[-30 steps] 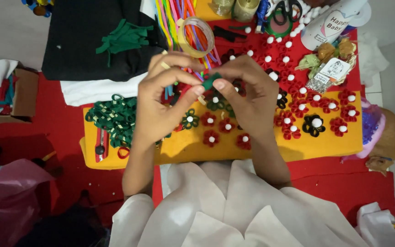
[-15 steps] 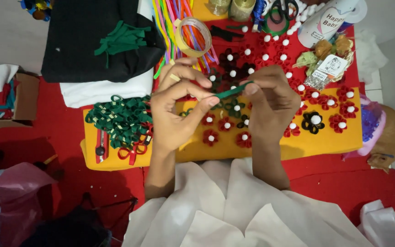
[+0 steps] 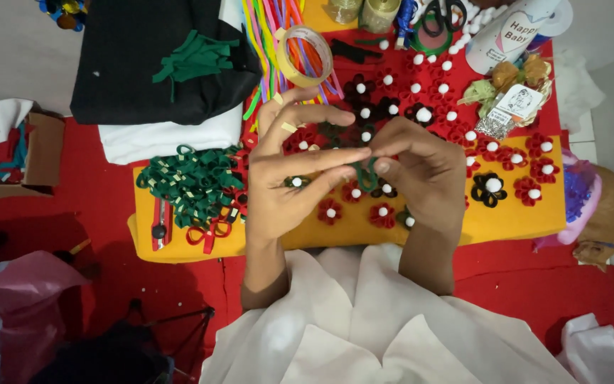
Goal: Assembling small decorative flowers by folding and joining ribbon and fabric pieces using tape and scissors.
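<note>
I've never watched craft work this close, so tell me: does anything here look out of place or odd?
Little does. A bit of tape is stuck to a finger of the left hand, an odd spot. Both hands pinch a dark green felt loop over the yellow sheet. The red felt flowers lie scattered loosely, none visibly damaged.

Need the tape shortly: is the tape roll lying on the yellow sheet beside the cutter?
No. The tape roll lies on the coloured pipe cleaners, well above the cutter on the yellow sheet.
</note>
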